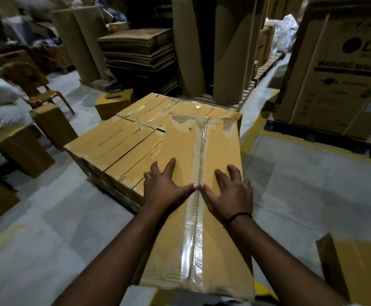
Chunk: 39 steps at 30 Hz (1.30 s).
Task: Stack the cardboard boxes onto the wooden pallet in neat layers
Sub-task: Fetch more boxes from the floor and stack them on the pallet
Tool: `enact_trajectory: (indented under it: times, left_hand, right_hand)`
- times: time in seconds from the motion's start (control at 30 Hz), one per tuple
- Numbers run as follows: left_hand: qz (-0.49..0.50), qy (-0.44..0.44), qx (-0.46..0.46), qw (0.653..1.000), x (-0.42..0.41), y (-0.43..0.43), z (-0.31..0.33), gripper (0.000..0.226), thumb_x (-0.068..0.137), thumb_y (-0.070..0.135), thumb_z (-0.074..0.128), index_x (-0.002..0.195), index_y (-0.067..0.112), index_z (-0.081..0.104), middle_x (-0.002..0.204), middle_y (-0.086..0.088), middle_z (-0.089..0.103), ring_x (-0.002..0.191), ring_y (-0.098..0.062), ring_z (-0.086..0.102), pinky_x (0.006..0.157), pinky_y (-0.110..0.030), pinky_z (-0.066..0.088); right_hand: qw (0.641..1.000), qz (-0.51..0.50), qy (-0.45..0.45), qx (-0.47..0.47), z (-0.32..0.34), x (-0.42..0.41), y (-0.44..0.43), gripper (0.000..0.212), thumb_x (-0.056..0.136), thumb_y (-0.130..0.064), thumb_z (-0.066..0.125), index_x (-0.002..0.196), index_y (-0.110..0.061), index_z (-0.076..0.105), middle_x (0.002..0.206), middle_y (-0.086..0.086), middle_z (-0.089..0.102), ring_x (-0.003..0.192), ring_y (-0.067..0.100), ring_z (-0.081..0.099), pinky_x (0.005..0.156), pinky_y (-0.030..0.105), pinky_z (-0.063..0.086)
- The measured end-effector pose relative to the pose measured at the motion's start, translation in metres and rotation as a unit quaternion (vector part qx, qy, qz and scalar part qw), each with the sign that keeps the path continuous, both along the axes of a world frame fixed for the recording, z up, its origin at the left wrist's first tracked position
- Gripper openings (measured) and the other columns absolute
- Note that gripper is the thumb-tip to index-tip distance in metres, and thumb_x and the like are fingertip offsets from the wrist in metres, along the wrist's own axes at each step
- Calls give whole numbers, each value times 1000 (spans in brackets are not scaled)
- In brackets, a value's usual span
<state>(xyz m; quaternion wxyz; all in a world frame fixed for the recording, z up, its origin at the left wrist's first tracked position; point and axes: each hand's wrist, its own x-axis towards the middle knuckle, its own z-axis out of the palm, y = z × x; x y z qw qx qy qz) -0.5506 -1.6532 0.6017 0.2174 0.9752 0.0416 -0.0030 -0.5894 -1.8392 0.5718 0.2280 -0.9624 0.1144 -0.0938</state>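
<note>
Taped cardboard box [215, 149] laid over box layer [122, 140] at 10 o'clock, left hand [165, 187] and right hand [229, 192] pressed flat on it, fingers [171, 165] spread wide, thumbs touching.

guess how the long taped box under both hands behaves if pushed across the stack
Probably slides easily: the long box rests on glossy tape across the stacked boxes. Likely stiff: its flat top shows no sag under the left hand and right hand. Its near end seems to overhang, so it may tip.
</note>
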Motion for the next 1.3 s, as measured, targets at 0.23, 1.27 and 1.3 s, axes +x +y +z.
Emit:
enact_trajectory:
  times: [0.23, 1.27, 1.3]
  left_hand:
    - [-42, -4, 9, 999, 65, 58, 4, 120, 56, 97, 58, 157, 45, 19, 166, -9, 14, 147, -39, 19, 111, -55, 36]
    - [-267, 201, -123, 935, 441, 187, -98, 93, 83, 54, 77, 159, 34, 28, 170, -10, 4, 153, -31, 19, 120, -45, 27]
    - [-295, 251, -82, 918, 450, 197, -110, 96, 84, 50, 76, 161, 29, 22, 169, -12, 2, 153, -32, 21, 120, -43, 28]
  right_hand:
    - [999, -21, 8, 44, -1, 49, 58, 76, 81, -82, 40, 144, -39, 49, 161, -5, 25, 134, 40, 38, 111, 51, 37]
    - [965, -184, 105, 155, -89, 356, 171, 59, 90, -57, 61, 142, -30, 51, 162, 4, 22, 138, 39, 33, 114, 50, 33]
    - [959, -172, 152, 163, -103, 362, 171, 63, 91, -55, 63, 145, -27, 47, 163, 8, 19, 139, 40, 33, 114, 49, 35]
